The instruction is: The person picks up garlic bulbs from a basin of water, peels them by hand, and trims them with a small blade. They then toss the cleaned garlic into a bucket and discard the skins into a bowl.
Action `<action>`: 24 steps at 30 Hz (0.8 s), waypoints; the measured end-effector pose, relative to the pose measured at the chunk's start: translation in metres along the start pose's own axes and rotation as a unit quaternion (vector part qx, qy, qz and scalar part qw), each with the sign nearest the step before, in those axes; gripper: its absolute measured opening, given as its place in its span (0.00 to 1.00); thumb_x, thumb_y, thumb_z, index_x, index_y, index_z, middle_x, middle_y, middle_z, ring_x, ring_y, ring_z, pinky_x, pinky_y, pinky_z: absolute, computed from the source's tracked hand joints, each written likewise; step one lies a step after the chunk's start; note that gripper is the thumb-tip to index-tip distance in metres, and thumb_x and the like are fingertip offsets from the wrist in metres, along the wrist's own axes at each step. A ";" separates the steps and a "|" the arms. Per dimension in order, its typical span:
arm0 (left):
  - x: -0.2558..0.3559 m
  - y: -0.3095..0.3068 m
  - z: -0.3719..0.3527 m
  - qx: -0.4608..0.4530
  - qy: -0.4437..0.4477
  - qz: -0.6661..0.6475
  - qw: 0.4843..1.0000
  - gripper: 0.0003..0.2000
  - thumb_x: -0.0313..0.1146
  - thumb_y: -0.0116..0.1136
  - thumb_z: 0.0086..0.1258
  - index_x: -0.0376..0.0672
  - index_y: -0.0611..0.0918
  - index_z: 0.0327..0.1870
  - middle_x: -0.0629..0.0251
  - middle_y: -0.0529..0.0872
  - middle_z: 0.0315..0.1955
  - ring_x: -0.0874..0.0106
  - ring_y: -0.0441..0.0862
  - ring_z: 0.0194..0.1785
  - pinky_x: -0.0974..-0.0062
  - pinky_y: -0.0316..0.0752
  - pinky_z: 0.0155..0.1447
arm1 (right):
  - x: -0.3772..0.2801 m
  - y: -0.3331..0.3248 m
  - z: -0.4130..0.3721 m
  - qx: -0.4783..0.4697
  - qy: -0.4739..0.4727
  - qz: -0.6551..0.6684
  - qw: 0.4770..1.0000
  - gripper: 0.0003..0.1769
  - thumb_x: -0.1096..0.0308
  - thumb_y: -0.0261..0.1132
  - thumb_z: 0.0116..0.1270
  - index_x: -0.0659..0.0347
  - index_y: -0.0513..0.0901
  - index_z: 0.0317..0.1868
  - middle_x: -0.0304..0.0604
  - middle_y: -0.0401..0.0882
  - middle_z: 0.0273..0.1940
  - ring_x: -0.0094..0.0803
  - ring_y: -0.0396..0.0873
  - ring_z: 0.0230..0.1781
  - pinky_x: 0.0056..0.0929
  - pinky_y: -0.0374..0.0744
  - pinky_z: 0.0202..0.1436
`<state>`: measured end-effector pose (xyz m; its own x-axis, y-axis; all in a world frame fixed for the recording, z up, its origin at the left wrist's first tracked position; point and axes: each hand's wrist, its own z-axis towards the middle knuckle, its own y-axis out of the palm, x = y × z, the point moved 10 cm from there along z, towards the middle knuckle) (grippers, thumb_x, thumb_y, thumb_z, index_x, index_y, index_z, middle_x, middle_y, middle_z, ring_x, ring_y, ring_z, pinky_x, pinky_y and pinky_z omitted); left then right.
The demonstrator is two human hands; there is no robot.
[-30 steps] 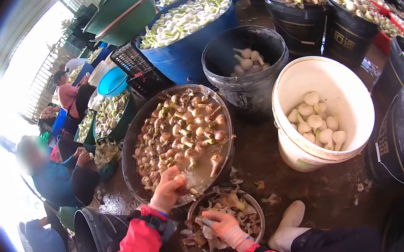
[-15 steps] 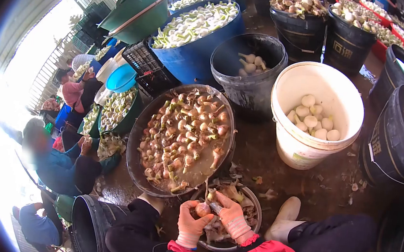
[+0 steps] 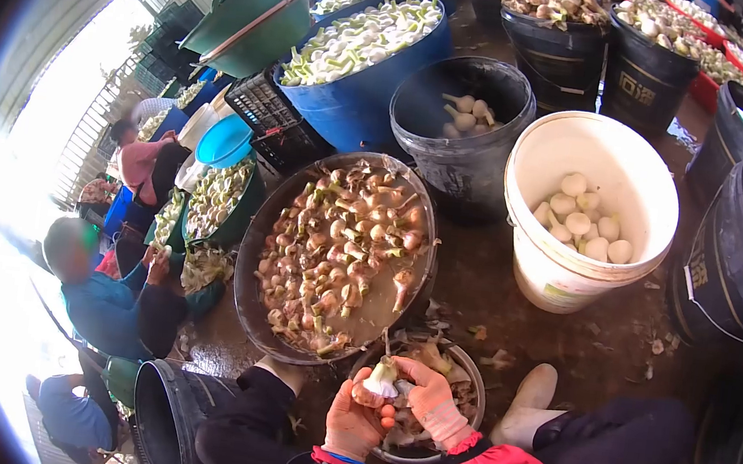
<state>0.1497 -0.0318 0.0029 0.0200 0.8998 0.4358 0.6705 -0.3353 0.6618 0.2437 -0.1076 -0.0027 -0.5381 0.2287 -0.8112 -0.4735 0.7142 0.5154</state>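
Slipping off the garlic bulb (image 3: 381,380), the grey tool (image 3: 403,388) clamped in the fingers of the right hand (image 3: 431,403) might have nicked the left hand (image 3: 353,424), whose fingers gripped that bulb above the bowl (image 3: 481,401).

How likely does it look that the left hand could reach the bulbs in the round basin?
Probably yes: the basin is open just beyond the left hand, though that hand holds a bulb.
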 end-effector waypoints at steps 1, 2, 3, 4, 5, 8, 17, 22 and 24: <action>-0.002 -0.003 0.002 -0.006 -0.005 0.002 1.000 0.24 0.51 0.49 0.71 0.52 0.69 0.64 0.59 0.81 0.34 0.62 0.79 0.30 0.66 0.77 0.32 | 0.011 0.004 0.001 -0.010 0.040 0.131 0.991 0.27 0.87 0.50 0.60 0.68 0.74 0.60 0.40 0.79 0.52 0.25 0.74 0.55 0.22 0.69 0.61; -0.001 -0.008 0.006 -0.005 -0.006 0.001 1.000 0.24 0.51 0.49 0.71 0.52 0.69 0.64 0.59 0.81 0.34 0.62 0.79 0.30 0.66 0.77 0.32 | 0.023 0.001 0.003 -0.009 0.042 0.130 0.991 0.27 0.87 0.50 0.60 0.68 0.74 0.60 0.40 0.79 0.52 0.25 0.74 0.55 0.22 0.69 0.61; 0.000 -0.013 0.010 -0.012 -0.020 0.058 0.998 0.25 0.53 0.47 0.72 0.51 0.68 0.64 0.59 0.81 0.35 0.62 0.79 0.29 0.67 0.76 0.30 | 0.039 0.001 0.004 -0.028 0.058 0.161 0.985 0.28 0.85 0.53 0.60 0.67 0.71 0.63 0.40 0.78 0.54 0.25 0.75 0.53 0.21 0.71 0.57; 0.000 -0.016 0.013 -0.020 -0.034 0.116 0.992 0.26 0.54 0.46 0.72 0.51 0.68 0.64 0.59 0.81 0.35 0.62 0.79 0.27 0.68 0.74 0.27 | 0.053 0.002 0.004 -0.048 0.073 0.192 0.978 0.31 0.83 0.56 0.61 0.65 0.68 0.67 0.40 0.77 0.55 0.26 0.76 0.51 0.20 0.73 0.54; 0.001 -0.017 0.013 -0.001 -0.037 0.164 0.986 0.31 0.57 0.50 0.70 0.48 0.65 0.67 0.60 0.81 0.35 0.64 0.78 0.25 0.66 0.74 0.27 | 0.056 0.000 0.005 -0.002 0.101 0.138 0.985 0.27 0.78 0.61 0.64 0.67 0.70 0.64 0.39 0.79 0.53 0.25 0.76 0.50 0.20 0.75 0.50; 0.031 -0.010 0.013 0.057 0.128 0.565 0.813 0.36 0.53 0.61 0.64 0.46 0.63 0.68 0.62 0.81 0.38 0.67 0.80 0.29 0.68 0.76 0.33 | 0.065 -0.008 0.002 0.089 0.156 0.190 0.965 0.24 0.76 0.62 0.65 0.67 0.73 0.62 0.40 0.81 0.49 0.25 0.78 0.46 0.21 0.76 0.47; 0.026 -0.007 0.031 0.009 0.079 0.297 0.952 0.33 0.60 0.60 0.62 0.45 0.73 0.61 0.63 0.83 0.36 0.68 0.79 0.26 0.71 0.76 0.29 | 0.035 -0.017 0.003 0.074 0.071 0.112 0.988 0.20 0.76 0.60 0.65 0.66 0.77 0.58 0.39 0.82 0.47 0.24 0.79 0.44 0.20 0.76 0.49; 0.023 -0.025 0.032 0.082 -0.020 0.255 0.963 0.31 0.57 0.57 0.66 0.44 0.70 0.62 0.62 0.83 0.36 0.70 0.80 0.30 0.74 0.77 0.31 | 0.033 -0.007 0.003 0.023 0.081 0.235 0.968 0.21 0.76 0.60 0.66 0.65 0.76 0.59 0.39 0.81 0.50 0.24 0.78 0.47 0.19 0.75 0.53; 0.039 -0.039 0.026 0.182 0.048 0.360 0.914 0.32 0.57 0.57 0.66 0.46 0.69 0.64 0.65 0.82 0.37 0.70 0.82 0.33 0.73 0.78 0.33 | -0.002 -0.019 0.001 0.095 -0.033 -0.058 0.993 0.22 0.77 0.60 0.65 0.66 0.75 0.60 0.42 0.80 0.52 0.26 0.78 0.51 0.22 0.74 0.56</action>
<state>0.1439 0.0239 -0.0213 0.4995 0.4476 0.7417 0.7121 -0.6997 -0.0573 0.2545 -0.1209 -0.0112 -0.4380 0.1760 -0.8816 -0.3856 0.8491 0.3611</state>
